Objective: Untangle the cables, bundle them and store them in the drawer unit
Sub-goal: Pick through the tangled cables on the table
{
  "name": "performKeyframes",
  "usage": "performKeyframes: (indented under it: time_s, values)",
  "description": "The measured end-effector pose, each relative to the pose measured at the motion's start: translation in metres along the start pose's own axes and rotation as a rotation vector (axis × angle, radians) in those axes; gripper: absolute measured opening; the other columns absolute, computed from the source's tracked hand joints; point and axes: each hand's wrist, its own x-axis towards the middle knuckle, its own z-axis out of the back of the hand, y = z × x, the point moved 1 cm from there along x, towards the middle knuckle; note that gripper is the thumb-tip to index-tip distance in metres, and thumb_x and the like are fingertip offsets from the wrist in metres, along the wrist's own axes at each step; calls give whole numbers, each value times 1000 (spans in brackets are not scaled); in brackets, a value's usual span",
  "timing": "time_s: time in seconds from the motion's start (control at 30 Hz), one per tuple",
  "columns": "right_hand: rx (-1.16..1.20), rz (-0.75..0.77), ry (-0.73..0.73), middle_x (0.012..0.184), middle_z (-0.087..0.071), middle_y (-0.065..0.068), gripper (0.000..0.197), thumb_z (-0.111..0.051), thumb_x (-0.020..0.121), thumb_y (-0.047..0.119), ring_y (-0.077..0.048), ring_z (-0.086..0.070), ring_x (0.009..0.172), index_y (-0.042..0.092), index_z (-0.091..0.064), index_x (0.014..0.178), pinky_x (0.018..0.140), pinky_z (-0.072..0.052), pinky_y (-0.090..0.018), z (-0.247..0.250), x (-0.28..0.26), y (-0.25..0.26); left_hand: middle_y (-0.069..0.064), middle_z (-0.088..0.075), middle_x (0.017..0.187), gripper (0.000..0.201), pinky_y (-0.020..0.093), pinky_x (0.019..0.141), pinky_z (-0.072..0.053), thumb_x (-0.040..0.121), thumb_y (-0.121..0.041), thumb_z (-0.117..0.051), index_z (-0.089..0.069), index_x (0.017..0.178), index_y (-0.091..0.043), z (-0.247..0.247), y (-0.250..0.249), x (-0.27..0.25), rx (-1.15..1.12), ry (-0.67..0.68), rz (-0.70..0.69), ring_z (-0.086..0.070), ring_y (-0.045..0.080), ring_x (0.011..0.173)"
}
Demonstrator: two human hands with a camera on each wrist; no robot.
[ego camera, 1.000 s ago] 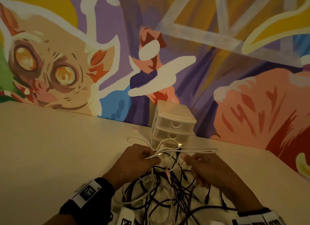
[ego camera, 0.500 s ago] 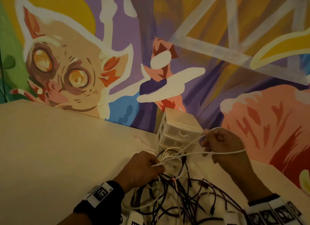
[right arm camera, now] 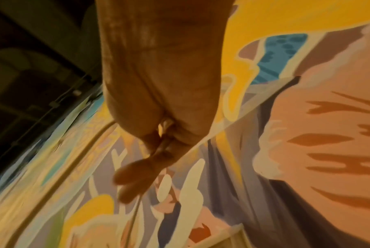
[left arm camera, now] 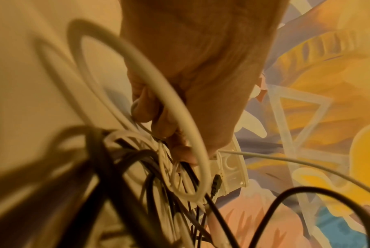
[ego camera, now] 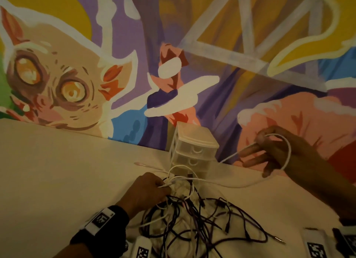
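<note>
A tangle of black and purple cables lies on the beige table, with white cable mixed in. My left hand grips a white cable's end at the tangle's far edge; the left wrist view shows its fingers curled among white loops and black leads. My right hand is raised to the right, holding a white cable that loops round it and stretches back to the tangle. The small translucent drawer unit stands against the wall with its drawers shut. The right wrist view shows only my fingers against the mural.
A painted mural wall runs directly behind the drawer unit. A pink cable end lies on the table left of the unit. Tagged white blocks sit at the near edge.
My right hand has moved up and to the right from beside the left hand, drawing the white cable out of the tangle. My left hand has stayed at the pile.
</note>
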Motion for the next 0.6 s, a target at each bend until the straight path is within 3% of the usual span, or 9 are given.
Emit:
performKeyframes:
  time_s: [0.13,0.23,0.3,0.33,0.4,0.47,0.5,0.53,0.6]
  values:
    - [-34,35,-207,94,-82,-12,21,-52,110,23,-29,-81,78,7,-64,116,58,-64,-28,21,0,-6,-4,-80,76,21,18,67,-51,88,-41,-82,-80,87,-20,3,-7,-4,-127,10,-2,-74,5,73]
    - [72,-30,-144,111,-82,-11,23,-54,109,13,-33,-81,97,5,-67,126,68,-67,-31,27,-3,-24,-3,-80,95,35,14,69,-53,83,-35,-89,-71,111,-27,16,-22,-13,-306,61,-68,-74,1,80]
    - [138,-2,-168,126,-78,-10,29,-53,108,4,-26,-79,109,4,-62,136,79,-68,-36,38,-6,-36,-6,-79,96,40,13,64,-49,82,-37,-91,-73,117,-30,32,-35,-19,-369,85,-172,-71,2,72]
    - [149,35,-239,129,-76,-8,31,-52,109,2,-20,-77,112,6,-60,138,82,-67,-35,46,-7,-40,-9,-74,86,39,16,59,-43,82,-40,-89,-75,116,-28,40,-42,-21,-418,72,-233,-62,4,63]
    - [151,131,-463,130,-75,-1,31,-53,109,3,-13,-73,116,13,-57,138,81,-65,-29,69,-9,-44,-5,-45,67,36,25,55,-28,87,-47,-80,-77,111,-20,58,-52,-21,-602,-21,-329,-36,12,57]
    - [13,178,-631,129,-73,4,28,-52,110,11,-14,-70,114,23,-54,136,79,-64,-33,94,-12,-56,0,-23,72,40,32,57,-19,100,-47,-67,-69,108,-8,77,-63,-21,-796,-99,-391,-20,16,61]
    - [-182,134,-603,126,-73,3,26,-53,110,14,-17,-69,110,25,-55,134,79,-61,-40,106,-13,-69,0,-21,73,41,32,57,-19,105,-47,-59,-64,105,-7,85,-67,-22,-871,-123,-409,-18,15,61]
    - [-447,0,-461,123,-73,0,26,-55,109,16,-21,-68,105,25,-58,133,82,-57,-43,119,-13,-92,-2,-22,72,39,30,57,-21,108,-49,-52,-60,101,-12,92,-72,-23,-960,-122,-417,-19,13,59]
    - [-983,-392,16,117,-71,-7,21,-57,107,29,-24,-64,95,34,-72,121,92,-55,-42,127,-22,-132,-6,-27,72,37,25,55,-27,109,-52,-44,-54,90,-22,99,-77,-25,-1188,-93,-394,-22,9,56]
